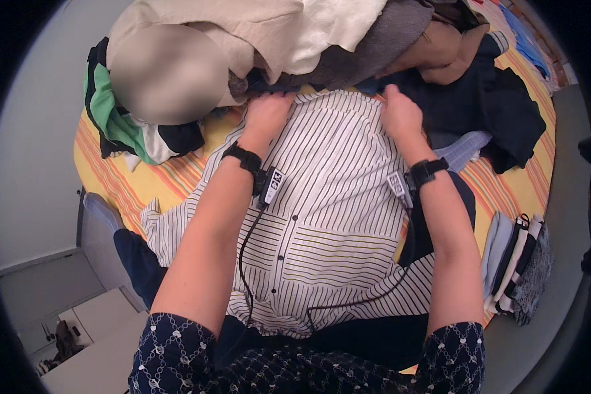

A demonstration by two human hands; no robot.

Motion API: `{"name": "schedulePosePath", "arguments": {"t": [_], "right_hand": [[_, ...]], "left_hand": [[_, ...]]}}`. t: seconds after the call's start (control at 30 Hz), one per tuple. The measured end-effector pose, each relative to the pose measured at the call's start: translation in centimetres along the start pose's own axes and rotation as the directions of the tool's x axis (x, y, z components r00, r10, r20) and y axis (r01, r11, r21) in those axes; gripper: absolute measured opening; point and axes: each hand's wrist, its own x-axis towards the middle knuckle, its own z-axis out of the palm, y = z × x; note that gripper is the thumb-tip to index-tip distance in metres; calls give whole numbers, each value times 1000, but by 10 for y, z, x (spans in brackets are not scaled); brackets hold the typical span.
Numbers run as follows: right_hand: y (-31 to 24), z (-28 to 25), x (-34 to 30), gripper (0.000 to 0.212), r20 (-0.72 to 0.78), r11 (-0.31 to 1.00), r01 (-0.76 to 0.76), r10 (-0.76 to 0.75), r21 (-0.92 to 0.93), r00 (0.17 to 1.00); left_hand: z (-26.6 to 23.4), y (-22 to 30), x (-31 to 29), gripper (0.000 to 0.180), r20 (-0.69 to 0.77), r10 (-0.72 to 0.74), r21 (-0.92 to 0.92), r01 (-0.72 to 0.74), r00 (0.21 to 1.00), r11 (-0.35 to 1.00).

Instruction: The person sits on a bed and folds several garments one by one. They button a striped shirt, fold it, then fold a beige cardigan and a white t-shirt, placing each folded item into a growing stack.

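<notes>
A white button-up shirt (341, 157) with dark stripes lies spread out before me, its far edge pointing away and its collar end probably bunched near my lap. My left hand (269, 115) grips the shirt's far edge on the left, fingers curled down into the cloth. At the right end of that same edge, my right hand (401, 115) is closed on the fabric, fingertips partly hidden. Between the two hands the edge runs fairly straight. A striped sleeve (167, 226) spreads to the left; another reaches toward my right arm. Both wrists wear black straps with small cabled devices.
A heap of beige clothes (262, 33) and grey and brown ones rises beyond the shirt. A green, black and white garment (115, 118) lies left, a black garment (512, 111) right. Folded clothes (515, 262) stand in a row on the orange-striped bedsheet (171, 174). My dark-trousered legs flank the shirt.
</notes>
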Motion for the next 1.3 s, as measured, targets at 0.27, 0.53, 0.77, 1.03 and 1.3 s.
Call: {"name": "schedulePosePath", "arguments": {"t": [0.27,0.53,0.77,1.03,1.3], "right_hand": [[-53,21,-20,18,-40,881,458,-465,-120,884],[-102,46,-35,13,20,687,703,-718,185,696],[-99,39,-24,28,-25,707,590,-632,390,774],[18,-17,-17,36,521,934,-47,-155,353,839],[25,-6,-25,26,425,981,44,42,-190,904]], "left_hand": [[5,-25,34,20,-23,-55,85,56,998,995],[-20,-18,32,40,92,-206,-46,211,974,976],[-17,-37,-2,22,281,-144,-591,289,949,753],[8,-52,-15,34,353,30,-364,108,935,925],[30,-67,-16,23,-60,-179,147,186,982,971]]}}
